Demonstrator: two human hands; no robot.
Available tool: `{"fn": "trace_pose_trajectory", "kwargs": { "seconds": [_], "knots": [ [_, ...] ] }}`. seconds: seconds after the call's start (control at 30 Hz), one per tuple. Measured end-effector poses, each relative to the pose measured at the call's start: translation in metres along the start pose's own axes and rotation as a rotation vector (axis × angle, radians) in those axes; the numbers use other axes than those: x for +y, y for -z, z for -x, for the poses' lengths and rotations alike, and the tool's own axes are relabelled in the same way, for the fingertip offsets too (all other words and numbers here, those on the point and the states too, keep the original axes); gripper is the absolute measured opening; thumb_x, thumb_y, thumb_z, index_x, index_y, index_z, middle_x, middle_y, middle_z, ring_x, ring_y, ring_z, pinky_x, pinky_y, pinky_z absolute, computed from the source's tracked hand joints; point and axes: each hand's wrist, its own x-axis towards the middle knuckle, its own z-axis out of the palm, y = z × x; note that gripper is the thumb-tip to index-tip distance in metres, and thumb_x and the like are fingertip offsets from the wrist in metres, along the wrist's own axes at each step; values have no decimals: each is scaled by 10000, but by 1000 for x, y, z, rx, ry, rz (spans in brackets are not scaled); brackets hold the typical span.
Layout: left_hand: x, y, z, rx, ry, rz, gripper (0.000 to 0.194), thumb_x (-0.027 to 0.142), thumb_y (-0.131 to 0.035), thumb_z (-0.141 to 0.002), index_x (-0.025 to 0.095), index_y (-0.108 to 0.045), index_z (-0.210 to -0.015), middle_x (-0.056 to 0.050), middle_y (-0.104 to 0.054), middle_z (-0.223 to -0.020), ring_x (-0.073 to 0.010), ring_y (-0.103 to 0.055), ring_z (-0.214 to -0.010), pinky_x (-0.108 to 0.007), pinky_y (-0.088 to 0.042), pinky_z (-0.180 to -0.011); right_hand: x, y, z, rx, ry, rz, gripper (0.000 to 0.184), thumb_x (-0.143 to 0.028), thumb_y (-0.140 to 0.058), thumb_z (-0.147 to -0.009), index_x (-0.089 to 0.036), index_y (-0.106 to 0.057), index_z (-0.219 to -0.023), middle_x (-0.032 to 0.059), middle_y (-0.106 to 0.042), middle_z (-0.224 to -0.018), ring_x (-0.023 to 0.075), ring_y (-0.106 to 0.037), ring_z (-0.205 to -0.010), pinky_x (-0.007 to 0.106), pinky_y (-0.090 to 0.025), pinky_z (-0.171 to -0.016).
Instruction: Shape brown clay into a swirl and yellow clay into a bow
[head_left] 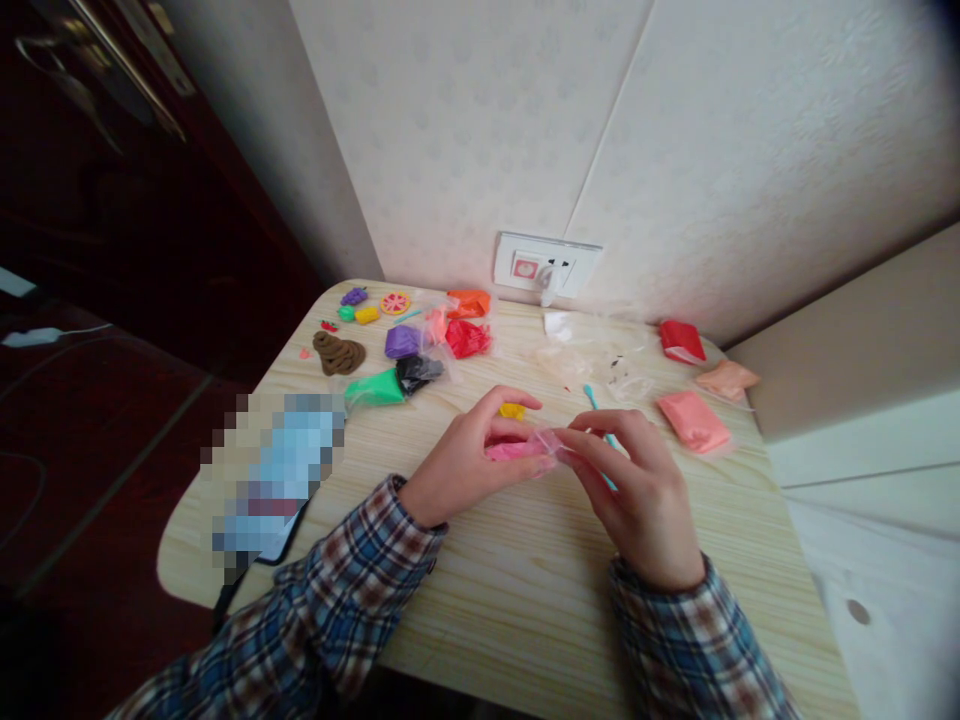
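A clear plastic bag of pink modelling clay (510, 451) is between my two hands, above the middle of the table. My left hand (469, 460) grips the bag's filled part between thumb and fingers. At the bag's loose end, my right hand (634, 485) pinches the plastic with its fingertips. Just behind my left fingers lies a small yellow piece of clay (513, 411). A light blue modelling tool (590, 396) rests on the table, partly hidden under my right hand.
Bags of green (375, 388), black, purple, red and orange clay lie at the back left. Beside them sit a brown clay coil (339, 353) and small clay fruits. Salmon (694, 420), peach and red packs lie right. A blurred-out device (281, 480) is left; a wall socket (547, 265) stands behind.
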Motion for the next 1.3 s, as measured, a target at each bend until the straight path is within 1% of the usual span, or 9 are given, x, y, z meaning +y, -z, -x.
{"fn": "trace_pose_trajectory", "kwargs": {
  "seconds": [0.13,0.3,0.53,0.73,0.87,1.07,1.2,1.3],
  "knots": [
    [0,1,-1,4,11,23,452,194,-733,-686,181,-470,-1052,-15,-682,-824,-135,-656,-797,-261,-483,-744,1,-1,1,-7,-36,-19,179,-160,-544,-879,-252,-620,-1014,52,-581,-958,185,-525,-821,343,-442,-703],
    [-1,3,-2,21,78,147,459,132,-735,-660,177,-459,-1024,17,-679,-757,-103,-643,-726,-225,-470,-693,0,-3,2,-20,-42,-27,154,-177,-516,-894,-248,-638,-955,53,-581,-958,177,-529,-805,342,-445,-698],
    [-1,4,-2,5,137,213,508,171,-754,-656,170,-455,-1067,13,-692,-748,-86,-628,-641,-198,-441,-613,-1,-2,0,-33,-30,-63,125,-178,-512,-892,-225,-622,-929,54,-589,-915,186,-564,-837,346,-461,-725],
    [-1,6,-2,-21,155,218,590,166,-769,-648,169,-446,-1142,-5,-711,-776,-94,-636,-642,-203,-444,-606,2,-3,2,-21,-40,-124,156,-177,-506,-887,-230,-625,-973,55,-603,-918,197,-578,-868,360,-469,-745],
    [1,8,-2,-38,164,260,639,164,-779,-644,163,-431,-1179,-22,-724,-784,-89,-635,-625,-200,-446,-606,3,0,2,-36,-11,-142,211,-159,-510,-886,-239,-611,-1052,61,-597,-968,198,-570,-909,376,-463,-785],
    [-3,11,-2,-66,197,327,675,186,-800,-617,154,-451,-1194,-34,-727,-783,-97,-637,-625,-205,-435,-607,1,2,-2,-17,30,-127,156,-141,-507,-875,-238,-627,-899,42,-602,-899,187,-564,-850,378,-448,-764],
    [-4,10,-2,-90,210,342,668,178,-801,-618,153,-463,-1194,-42,-726,-806,-105,-642,-650,-207,-428,-612,1,1,-2,1,44,-105,156,-144,-507,-878,-241,-623,-915,39,-601,-875,187,-561,-837,370,-440,-757],
    [-2,9,-2,-81,211,345,635,165,-795,-631,158,-474,-1179,-39,-728,-808,-113,-651,-681,-213,-434,-638,2,0,1,9,50,-85,165,-145,-508,-882,-246,-614,-959,35,-609,-864,188,-562,-825,376,-433,-779]
  ]
}}
